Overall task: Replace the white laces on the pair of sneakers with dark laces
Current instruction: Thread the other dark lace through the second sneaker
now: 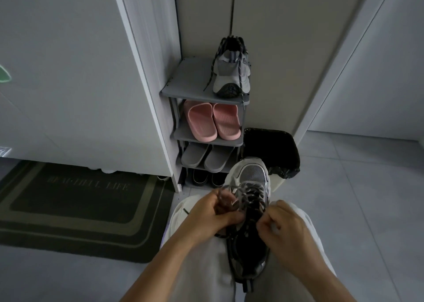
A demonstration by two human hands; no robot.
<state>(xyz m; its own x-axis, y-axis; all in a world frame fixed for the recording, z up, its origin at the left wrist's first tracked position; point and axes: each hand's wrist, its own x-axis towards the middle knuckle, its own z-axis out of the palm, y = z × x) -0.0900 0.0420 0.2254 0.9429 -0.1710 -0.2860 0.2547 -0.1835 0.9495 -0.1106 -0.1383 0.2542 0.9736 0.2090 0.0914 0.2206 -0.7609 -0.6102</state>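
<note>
A grey and white sneaker lies between my knees, toe pointing away, with a dark speckled lace threaded through its eyelets. My left hand pinches a loop of that lace at the shoe's left side. My right hand is closed on the lace at the right side, near the tongue. The second sneaker stands heel-up on the top shelf of the grey shoe rack. It wears a dark lace whose ends hang over the shelf edge. No white laces show.
The rack holds pink slippers, grey slippers and dark shoes below. A bin with a black bag stands right of the rack. A dark doormat lies on the tiled floor at left. White cabinet panels rise behind.
</note>
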